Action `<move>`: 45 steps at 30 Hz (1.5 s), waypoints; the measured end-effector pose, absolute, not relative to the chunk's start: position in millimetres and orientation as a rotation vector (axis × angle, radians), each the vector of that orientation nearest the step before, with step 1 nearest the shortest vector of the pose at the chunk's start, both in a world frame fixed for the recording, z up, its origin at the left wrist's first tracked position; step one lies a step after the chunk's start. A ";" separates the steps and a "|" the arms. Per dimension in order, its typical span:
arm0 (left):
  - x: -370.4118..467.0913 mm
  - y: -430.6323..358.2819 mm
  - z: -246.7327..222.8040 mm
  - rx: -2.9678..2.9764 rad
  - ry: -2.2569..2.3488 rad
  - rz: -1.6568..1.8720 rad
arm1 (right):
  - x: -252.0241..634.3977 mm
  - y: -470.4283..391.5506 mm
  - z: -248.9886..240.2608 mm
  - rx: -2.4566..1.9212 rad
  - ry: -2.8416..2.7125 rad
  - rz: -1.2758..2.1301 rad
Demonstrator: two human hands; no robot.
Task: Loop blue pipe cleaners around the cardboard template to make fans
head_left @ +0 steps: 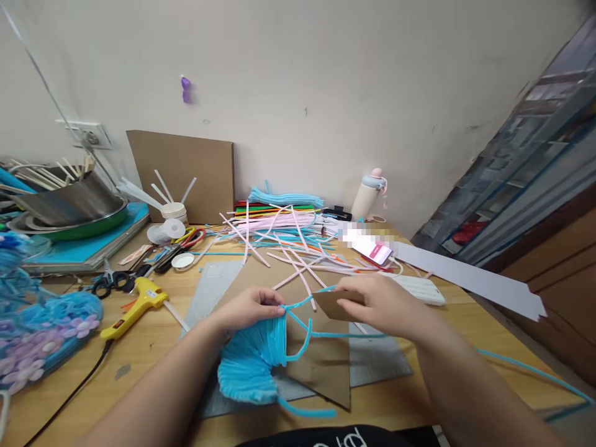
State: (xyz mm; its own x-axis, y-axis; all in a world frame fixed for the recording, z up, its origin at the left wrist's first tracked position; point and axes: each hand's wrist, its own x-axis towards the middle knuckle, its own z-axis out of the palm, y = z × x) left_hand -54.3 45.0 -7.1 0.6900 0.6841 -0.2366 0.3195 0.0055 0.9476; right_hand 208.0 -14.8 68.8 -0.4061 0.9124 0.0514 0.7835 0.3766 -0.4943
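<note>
My left hand (254, 308) is closed on the upper end of a ribbed, curved piece of bright blue pipe cleaners (251, 357), pinching it at the top edge. Loose blue ends stick out from its right side and its bottom. A twisted blue strand (298, 304) runs from my left fingertips toward my right hand (372, 304). That hand is closed, with a small dark brown cardboard piece (333, 304) between thumb and fingers. The strand passes at the cardboard's upper edge; whether the fingers also grip it is hidden. Below lies a larger cardboard sheet (326, 372).
Pink pipe cleaners (288, 223) lie piled at the back. To the left are a yellow glue gun (139, 307), black scissors (112, 279) and a blue flowered piece (51, 323). A phone (372, 248), power strip (419, 288) and bottle (370, 192) stand or lie rightward.
</note>
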 end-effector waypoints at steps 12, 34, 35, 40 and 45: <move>-54.5 38.9 -1.1 1.626 0.949 0.565 | 197.7 11.3 39.6 -1.543 -2.165 1.143; -61.7 54.7 -26.7 1.653 1.052 0.361 | 192.5 47.8 -13.1 -1.215 -1.547 2.000; -62.0 55.1 -26.8 1.627 1.033 0.359 | 189.8 48.3 -16.5 -1.210 -1.478 2.039; -61.3 54.9 -24.5 1.549 0.980 0.374 | 171.9 40.3 -21.6 -1.150 -1.410 1.929; -58.7 51.6 -22.7 1.523 1.023 0.412 | 159.0 28.2 -17.1 -1.291 -1.454 1.635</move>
State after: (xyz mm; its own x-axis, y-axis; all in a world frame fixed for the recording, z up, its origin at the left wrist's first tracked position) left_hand -58.7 51.6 -22.7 0.5509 0.7839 -0.2863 0.3664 0.0811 0.9269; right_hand 159.0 28.2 -17.1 -0.3533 0.8948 -0.2731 0.1666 -0.2270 -0.9595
